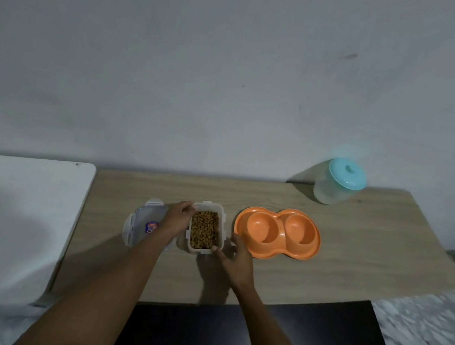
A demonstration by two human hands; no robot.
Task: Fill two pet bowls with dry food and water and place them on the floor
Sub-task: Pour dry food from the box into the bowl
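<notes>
Black mat [273, 333]: nearest item, a dark rectangular sheet under our forearms at the table's near edge.
Right hand [235, 258]: we find it at the near right corner of the clear rectangular plastic food container [203, 247]; thumb and fingers curl around that corner, touching the wall. Whether it bears weight we cannot tell.
Left hand [177, 217]: it crosses over the clear clip-lock plastic lid [141, 223]; fingertips bent onto the container's far left rim.
Food container: between our two hands, open, standing on the light wood-grain table [352, 257].
Brown dry kibble [204, 229]: inside the container, nearly to the rim.
Lid: lying flat just left of the container, beneath our left wrist, a small red and blue label showing.
Orange plastic double pet bowl [277, 233]: just right of our right hand, apart from it; both round wells look empty.
Translucent plastic jug with a turquoise lid [338, 185]: well beyond and right of our grip, at the far table corner by the grey wall [232, 73].
White flat surface [11, 218]: left of our left arm, beside the table.
</notes>
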